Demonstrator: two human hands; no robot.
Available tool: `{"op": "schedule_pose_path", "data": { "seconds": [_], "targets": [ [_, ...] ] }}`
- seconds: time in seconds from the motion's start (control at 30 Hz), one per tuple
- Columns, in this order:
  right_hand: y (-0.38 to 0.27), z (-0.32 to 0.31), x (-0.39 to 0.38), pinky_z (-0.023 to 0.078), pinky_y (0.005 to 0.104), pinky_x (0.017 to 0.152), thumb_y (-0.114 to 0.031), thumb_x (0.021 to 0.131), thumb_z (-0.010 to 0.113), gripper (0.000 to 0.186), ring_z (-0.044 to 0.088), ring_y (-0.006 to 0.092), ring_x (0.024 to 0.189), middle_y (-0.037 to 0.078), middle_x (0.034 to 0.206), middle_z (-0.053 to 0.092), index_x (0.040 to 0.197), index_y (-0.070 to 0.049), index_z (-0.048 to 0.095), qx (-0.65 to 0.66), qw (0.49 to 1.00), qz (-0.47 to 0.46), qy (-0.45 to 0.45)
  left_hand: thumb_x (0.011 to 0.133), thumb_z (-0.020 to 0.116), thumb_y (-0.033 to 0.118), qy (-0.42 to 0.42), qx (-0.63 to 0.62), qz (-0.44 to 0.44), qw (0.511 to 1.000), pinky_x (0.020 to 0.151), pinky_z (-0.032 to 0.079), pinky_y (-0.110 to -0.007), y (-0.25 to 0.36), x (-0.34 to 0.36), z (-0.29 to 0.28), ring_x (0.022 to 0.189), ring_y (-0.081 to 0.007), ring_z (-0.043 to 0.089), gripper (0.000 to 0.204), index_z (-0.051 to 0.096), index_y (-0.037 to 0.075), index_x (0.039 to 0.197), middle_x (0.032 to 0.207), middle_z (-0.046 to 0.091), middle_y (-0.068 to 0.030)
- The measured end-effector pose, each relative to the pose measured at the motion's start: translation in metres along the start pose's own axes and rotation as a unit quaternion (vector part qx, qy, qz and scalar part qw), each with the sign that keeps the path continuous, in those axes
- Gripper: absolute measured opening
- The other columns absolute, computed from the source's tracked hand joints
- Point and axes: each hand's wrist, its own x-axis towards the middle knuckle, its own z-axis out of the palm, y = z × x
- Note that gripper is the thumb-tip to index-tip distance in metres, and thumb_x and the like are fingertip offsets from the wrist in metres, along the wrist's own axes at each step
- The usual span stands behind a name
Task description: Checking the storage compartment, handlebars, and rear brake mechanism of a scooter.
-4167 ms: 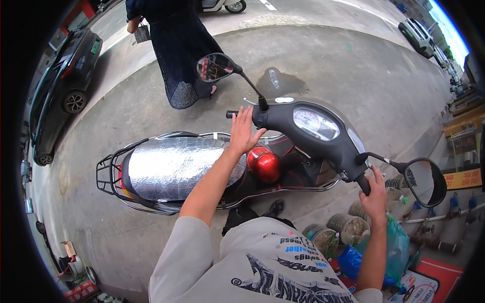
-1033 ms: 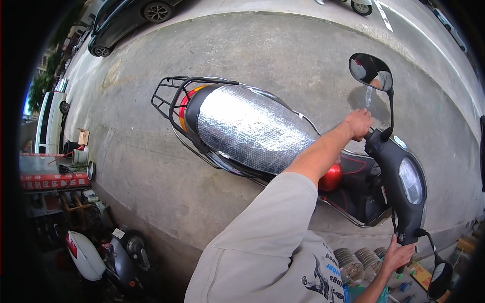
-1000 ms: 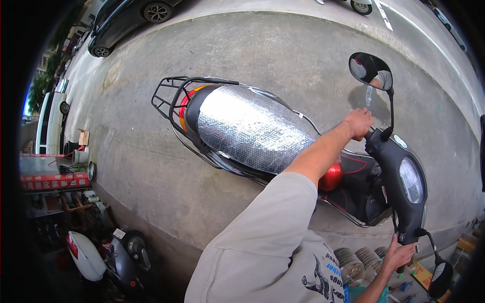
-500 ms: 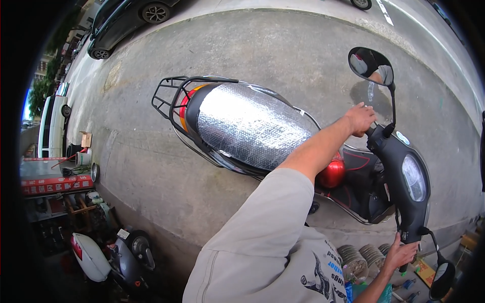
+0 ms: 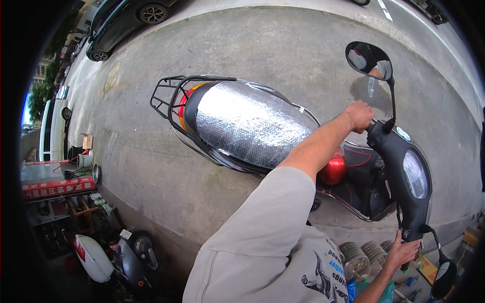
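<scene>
And it's the scooter (image 5: 371, 177) filling the scene, left hand (image 5: 359, 116) curled round its left handlebar end, right hand (image 5: 402, 251) wrapped round the other! Left of both hands, silver sheeting (image 5: 252, 126) blankets the seat. Beside the right hand, ribbed round tubs (image 5: 373, 251), contents too small to tell. Below the left, a red dome (image 5: 333, 169).
</scene>
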Motion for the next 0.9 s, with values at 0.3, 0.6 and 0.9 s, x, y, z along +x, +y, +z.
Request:
{"op": "schedule_pose_path", "data": {
  "seconds": [0.3,0.6,0.9],
  "targets": [
    [0.0015,0.0033,-0.0017,0.04,0.0471,0.096,-0.063,0.08,0.065,0.095,0.053,0.0399,0.116,0.025,0.127,0.055,0.137,0.008,0.041,0.002,1.0,-0.012,0.025,0.063,0.074,0.016,-0.006,-0.008,-0.014,1.0,0.088,0.049,-0.04,0.0021,-0.0002,-0.0023,0.098,-0.0301,0.064,0.031,0.065,0.008,0.092,0.097,0.068,-0.0136],
    [0.0,0.0025,-0.0031,0.04,0.0466,0.097,-0.063,0.081,0.064,0.094,0.053,0.0396,0.115,0.025,0.127,0.055,0.138,0.008,0.041,-0.012,1.0,-0.005,0.019,0.062,0.072,0.014,0.01,-0.016,-0.011,1.0,0.088,0.049,-0.04,0.0022,-0.0007,0.0,0.098,-0.0304,0.063,0.028,0.066,0.008,0.089,0.096,0.067,-0.0135],
    [0.0021,0.0072,-0.0037,0.038,0.0475,0.099,-0.064,0.081,0.062,0.094,0.052,0.0403,0.116,0.026,0.128,0.054,0.138,0.008,0.04,-0.002,1.0,-0.011,0.028,0.062,0.072,0.014,0.008,-0.013,-0.011,1.0,0.087,0.048,-0.04,0.0018,-0.001,-0.0006,0.098,-0.0298,0.063,0.028,0.066,0.009,0.089,0.095,0.067,-0.0126]
  ]
}}
